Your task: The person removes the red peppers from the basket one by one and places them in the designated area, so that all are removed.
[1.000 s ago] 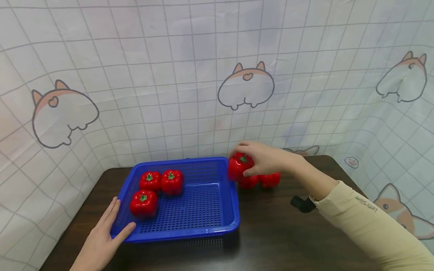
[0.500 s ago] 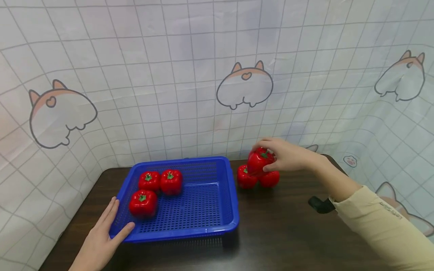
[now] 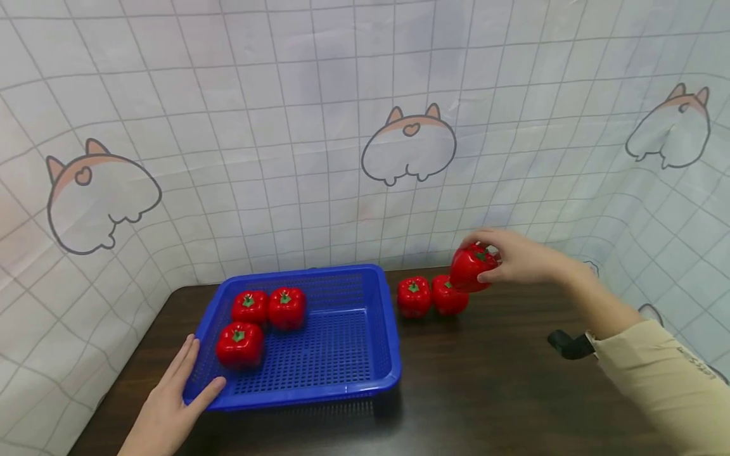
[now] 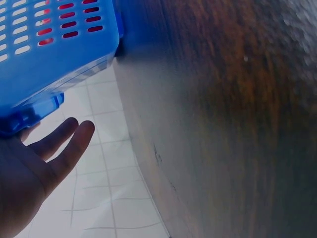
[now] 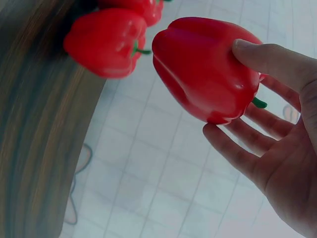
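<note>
My right hand (image 3: 513,256) grips a red bell pepper (image 3: 471,268) between thumb and fingers, tilted and raised at the back right of the table. In the right wrist view the thumb presses one side of this pepper (image 5: 205,69), its green stem toward the palm. Two more bell peppers, one of them this pepper (image 3: 414,297), stand side by side on the table, just left of the held one. My left hand (image 3: 171,399) rests with straight fingers at the left front corner of a blue basket (image 3: 319,396). Inside the basket, three red peppers sit at the left.
The dark wooden table (image 3: 485,386) ends at the back against a white grid-patterned cloth (image 3: 285,158) with corgi drawings. A black strap-like piece (image 3: 570,345) shows by the right sleeve (image 3: 656,373).
My right hand has carried the pepper rightward, from beside the basket's right rim past the two standing peppers, which now show fully or nearly so. My left hand stays at the basket corner.
</note>
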Available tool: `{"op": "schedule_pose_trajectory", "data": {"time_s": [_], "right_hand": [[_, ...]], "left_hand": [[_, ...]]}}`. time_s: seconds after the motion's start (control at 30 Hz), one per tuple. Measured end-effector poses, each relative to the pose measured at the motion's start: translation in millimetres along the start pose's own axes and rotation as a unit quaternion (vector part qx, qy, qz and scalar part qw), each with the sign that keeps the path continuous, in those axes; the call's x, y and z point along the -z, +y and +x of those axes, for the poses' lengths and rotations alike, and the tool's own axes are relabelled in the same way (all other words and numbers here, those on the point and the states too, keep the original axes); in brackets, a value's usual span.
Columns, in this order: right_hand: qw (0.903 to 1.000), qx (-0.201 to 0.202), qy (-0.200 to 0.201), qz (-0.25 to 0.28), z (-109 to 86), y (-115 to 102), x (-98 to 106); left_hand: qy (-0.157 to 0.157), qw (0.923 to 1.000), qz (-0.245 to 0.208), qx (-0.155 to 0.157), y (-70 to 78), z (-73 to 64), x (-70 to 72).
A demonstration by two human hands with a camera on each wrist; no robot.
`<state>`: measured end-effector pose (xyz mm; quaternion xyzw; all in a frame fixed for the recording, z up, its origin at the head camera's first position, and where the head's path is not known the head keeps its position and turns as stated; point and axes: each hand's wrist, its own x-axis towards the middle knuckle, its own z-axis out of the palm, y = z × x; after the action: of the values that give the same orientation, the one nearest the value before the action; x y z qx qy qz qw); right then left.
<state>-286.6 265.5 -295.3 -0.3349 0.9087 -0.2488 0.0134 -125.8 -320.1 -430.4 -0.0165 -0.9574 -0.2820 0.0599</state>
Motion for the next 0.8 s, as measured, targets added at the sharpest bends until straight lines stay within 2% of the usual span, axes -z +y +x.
{"op": "schedule_pose_trajectory", "data": {"time_s": [0.3, 0.8], "right_hand": [[0.9997, -0.022, -0.001, -0.007, -11.6, 23, 3], [0.996, -0.072, -0.049, 0.018, -11.9, 54, -14]], "left_hand": [[0.002, 1.0, 0.002, -0.004, -2.2, 0.4, -0.8], [0.013, 0.9999, -0.002, -0.008, -2.0, -1.2, -2.5]]}}
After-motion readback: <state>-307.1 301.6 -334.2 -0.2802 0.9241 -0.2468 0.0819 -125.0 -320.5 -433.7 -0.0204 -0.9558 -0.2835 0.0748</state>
